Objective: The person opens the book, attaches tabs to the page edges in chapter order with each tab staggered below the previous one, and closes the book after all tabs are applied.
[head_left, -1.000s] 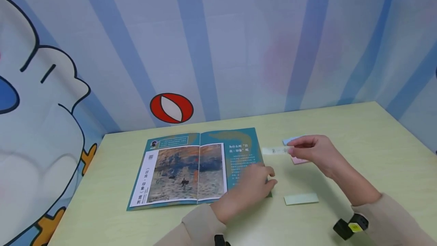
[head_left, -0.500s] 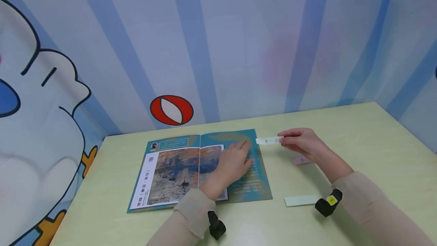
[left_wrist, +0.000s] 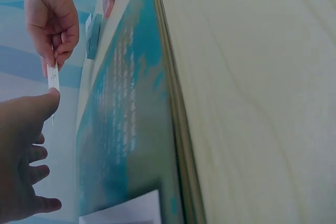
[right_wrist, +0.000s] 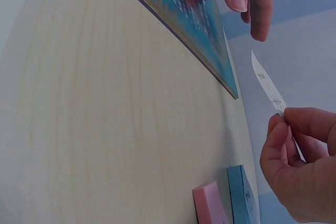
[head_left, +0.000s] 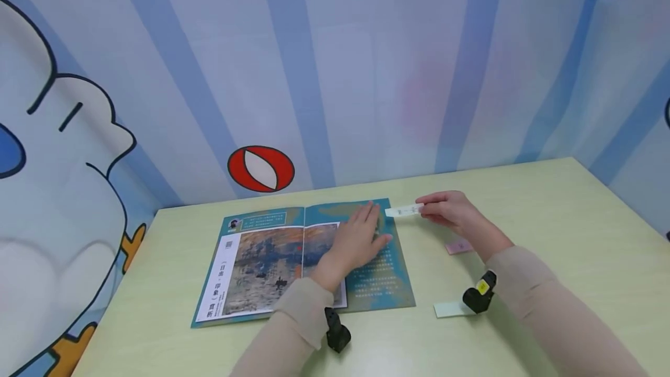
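Note:
An open magazine [head_left: 377,284] lies on the table, a painting printed across its fold. Over its right page is my left hand [head_left: 356,244], fingers straight and thumb apart; whether it touches the page I cannot tell. My right hand [head_left: 451,211] pinches one end of a white sticky note strip [head_left: 402,211] between thumb and fingers. The strip points left, its free end by the magazine's upper right corner, with small writing on it. A pink sticky note pad [head_left: 458,246] lies below that hand. Beside it, in the right wrist view, is a blue sticky note pad [right_wrist: 241,195].
A pale green sticky note pad [head_left: 449,309] lies near the right forearm, partly covered by the black wrist camera [head_left: 478,295]. Behind the table [head_left: 565,208] hangs a blue striped cloth [head_left: 366,74] with cartoon prints.
My left hand has moved from the magazine's right edge up onto the page, its fingers now straight. The right hand has carried the strip left and upward, off the blue pad.

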Tool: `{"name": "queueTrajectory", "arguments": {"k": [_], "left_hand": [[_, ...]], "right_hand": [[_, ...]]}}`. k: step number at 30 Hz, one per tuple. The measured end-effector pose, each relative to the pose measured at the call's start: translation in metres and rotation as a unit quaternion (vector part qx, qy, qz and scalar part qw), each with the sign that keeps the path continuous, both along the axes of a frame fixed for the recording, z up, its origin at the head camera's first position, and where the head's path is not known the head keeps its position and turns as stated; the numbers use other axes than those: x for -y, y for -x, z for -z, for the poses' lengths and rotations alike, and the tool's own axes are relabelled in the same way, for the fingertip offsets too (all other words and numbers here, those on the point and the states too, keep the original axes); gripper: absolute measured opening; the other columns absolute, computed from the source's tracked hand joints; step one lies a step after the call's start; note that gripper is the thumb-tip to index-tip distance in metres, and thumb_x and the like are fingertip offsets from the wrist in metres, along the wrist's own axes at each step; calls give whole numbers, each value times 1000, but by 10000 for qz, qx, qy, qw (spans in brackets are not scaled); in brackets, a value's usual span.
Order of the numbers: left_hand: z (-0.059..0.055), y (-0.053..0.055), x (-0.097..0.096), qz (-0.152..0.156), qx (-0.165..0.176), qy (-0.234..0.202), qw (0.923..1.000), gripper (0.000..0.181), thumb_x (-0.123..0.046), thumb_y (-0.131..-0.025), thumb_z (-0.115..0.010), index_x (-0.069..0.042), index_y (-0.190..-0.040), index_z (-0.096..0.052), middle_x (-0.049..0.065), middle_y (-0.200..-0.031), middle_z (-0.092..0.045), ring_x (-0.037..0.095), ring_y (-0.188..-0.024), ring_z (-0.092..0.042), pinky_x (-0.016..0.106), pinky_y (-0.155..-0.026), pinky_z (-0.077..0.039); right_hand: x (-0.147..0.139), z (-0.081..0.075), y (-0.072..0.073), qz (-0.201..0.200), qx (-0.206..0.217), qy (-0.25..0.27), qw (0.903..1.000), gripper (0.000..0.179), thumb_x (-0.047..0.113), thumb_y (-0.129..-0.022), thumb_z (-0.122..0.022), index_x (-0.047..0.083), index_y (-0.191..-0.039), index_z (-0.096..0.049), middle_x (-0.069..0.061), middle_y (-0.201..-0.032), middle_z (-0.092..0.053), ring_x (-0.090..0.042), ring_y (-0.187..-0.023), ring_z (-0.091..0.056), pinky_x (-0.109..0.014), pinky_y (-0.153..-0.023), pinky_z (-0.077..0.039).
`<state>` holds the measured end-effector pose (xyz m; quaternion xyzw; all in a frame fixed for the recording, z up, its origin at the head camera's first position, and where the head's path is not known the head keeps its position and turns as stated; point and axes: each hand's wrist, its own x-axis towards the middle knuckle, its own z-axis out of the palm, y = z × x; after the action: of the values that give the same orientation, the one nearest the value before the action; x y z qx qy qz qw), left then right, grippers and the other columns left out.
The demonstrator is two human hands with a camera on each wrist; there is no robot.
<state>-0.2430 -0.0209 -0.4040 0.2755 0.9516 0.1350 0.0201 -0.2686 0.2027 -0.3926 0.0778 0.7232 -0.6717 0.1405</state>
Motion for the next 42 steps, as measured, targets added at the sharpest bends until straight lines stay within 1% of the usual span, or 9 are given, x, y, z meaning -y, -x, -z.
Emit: {"name": "queueTrajectory", "arguments": {"k": [3,6,10,16,21,28,34,37,42], "left_hand": [[6,4,0,-8,93,204,9997,68,-45,-97,-41,-6,-148,-20,12,-154,-17,28,-139,-19,55,-104,-29],[13,8,0,76,141,555,9983,69,-48,-97,-38,-10,-150,-16,8,-155,-12,24,-141,-14,55,-106,-25],[17,13,0,201,189,832,9962,70,-50,-97,-35,-12,-150,-13,5,-156,-9,21,-142,-10,55,-107,-22],[17,18,-4,246,194,955,9949,69,-51,-97,-32,-12,-150,-13,5,-156,-9,20,-142,-10,55,-107,-22],[18,21,-9,205,277,1074,9936,68,-51,-97,-31,-12,-150,-12,4,-156,-9,19,-142,-10,54,-108,-20],[26,25,-14,188,479,1231,9911,66,-51,-98,-30,-15,-151,-12,1,-156,-9,19,-142,-9,54,-109,-15],[24,26,-16,152,444,1295,9905,65,-51,-98,-29,-16,-150,-15,1,-156,-11,19,-142,-10,54,-109,-15],[23,26,-17,128,366,1322,9905,64,-51,-97,-29,-16,-150,-18,1,-155,-15,20,-141,-12,55,-109,-17],[23,29,-21,59,219,1450,9892,65,-52,-97,-30,-15,-150,-20,2,-154,-20,20,-140,-19,55,-107,-22]], "right_hand": [[1,2,3,59,3,0,10000,43,-1,-90,-57,-14,-129,-45,-3,-89,-60,-5,-71,-61,-23,-75,-53],[2,5,7,77,15,-11,10000,42,-1,-90,-56,-15,-128,-45,1,-82,-60,-6,-70,-61,-22,-73,-53],[2,8,11,156,99,-201,9996,40,0,-90,-56,-13,-127,-48,-3,-89,-58,-6,-69,-59,-23,-73,-53],[4,13,18,276,158,-304,9990,40,0,-89,-57,-11,-127,-49,-9,-99,-57,-4,-67,-58,-22,-72,-53],[9,16,22,375,109,-340,9987,39,-1,-88,-59,-12,-125,-51,-10,-100,-58,-3,-66,-58,-21,-69,-53],[13,18,26,388,162,-396,9983,40,-2,-87,-59,-12,-125,-51,-10,-99,-58,-3,-65,-57,-20,-68,-52],[15,18,28,427,182,-461,9979,38,-3,-87,-58,-12,-124,-52,-12,-100,-57,-3,-65,-56,-19,-67,-52],[16,18,29,389,75,-694,9968,36,-3,-87,-58,-13,-122,-54,-14,-104,-56,-4,-66,-55,-19,-66,-52],[17,20,31,392,-97,-1329,9903,31,-1,-87,-59,-10,-117,-58,-16,-104,-57,-7,-65,-53,-18,-61,-49]]}}
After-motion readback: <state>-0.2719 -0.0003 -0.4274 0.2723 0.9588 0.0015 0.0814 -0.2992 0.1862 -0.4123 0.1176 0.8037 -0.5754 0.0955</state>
